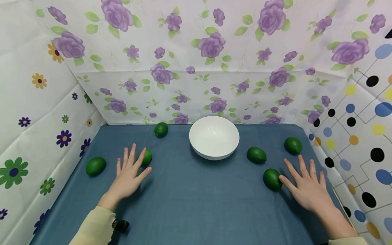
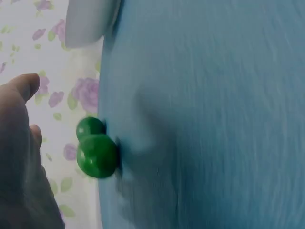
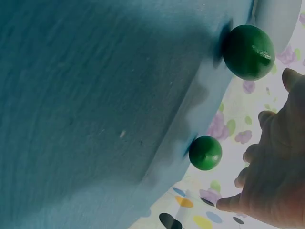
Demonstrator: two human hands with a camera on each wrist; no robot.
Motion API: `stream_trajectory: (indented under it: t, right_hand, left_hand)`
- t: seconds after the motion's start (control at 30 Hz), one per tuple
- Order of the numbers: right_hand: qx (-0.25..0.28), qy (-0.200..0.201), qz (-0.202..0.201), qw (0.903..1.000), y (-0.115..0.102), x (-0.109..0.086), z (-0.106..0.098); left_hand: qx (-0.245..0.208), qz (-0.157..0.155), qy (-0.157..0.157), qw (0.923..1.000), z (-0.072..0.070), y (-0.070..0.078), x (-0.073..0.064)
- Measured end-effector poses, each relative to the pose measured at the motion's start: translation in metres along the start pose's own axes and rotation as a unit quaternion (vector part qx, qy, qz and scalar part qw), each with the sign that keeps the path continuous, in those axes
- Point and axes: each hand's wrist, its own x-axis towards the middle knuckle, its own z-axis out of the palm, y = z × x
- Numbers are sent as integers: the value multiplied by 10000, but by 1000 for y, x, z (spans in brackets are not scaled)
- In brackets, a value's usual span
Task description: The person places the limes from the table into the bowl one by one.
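My left hand (image 1: 130, 177) is held over the table with its fingers spread, holding nothing. It partly covers a green lime (image 1: 147, 157); a second lime (image 1: 96, 166) lies to its left and a third (image 1: 161, 129) farther back. On the other side, my right hand (image 1: 310, 190) also has spread fingers and no object in it. Its thumb overlaps the edge of a lime (image 1: 272, 179) in the head view, though the right wrist view shows a gap between the thumb and the nearer lime (image 3: 249, 52). Two more limes (image 1: 256, 155) (image 1: 293, 145) lie beyond that hand.
A white bowl (image 1: 214, 137) stands at the back middle of the blue cloth-covered table (image 1: 196, 204). Flowered cloth (image 1: 211, 71) hangs behind. Patterned cloths line the left (image 1: 27, 112) and right (image 1: 364, 143) sides.
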Motion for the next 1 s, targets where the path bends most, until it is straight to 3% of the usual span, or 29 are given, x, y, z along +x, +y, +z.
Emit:
stream_trajectory:
  t: [0.23,0.4,0.6,0.77,1.0]
  right_hand:
    - [193,197,-31,9996,-9,3,-3]
    - [380,343,-29,9987,-16,7,-6]
    - [757,336,29,9966,-29,10,-11]
    - [1010,460,34,9938,-42,12,-13]
    - [1295,692,41,9892,-49,14,-16]
  left_hand:
    - [-907,190,768,9927,5,20,9]
    - [-1363,396,1364,9804,14,35,18]
    - [-1573,773,1985,9643,29,54,31]
    - [-1775,1095,2129,9546,39,71,46]
    - [-1831,1534,2086,9484,56,99,69]
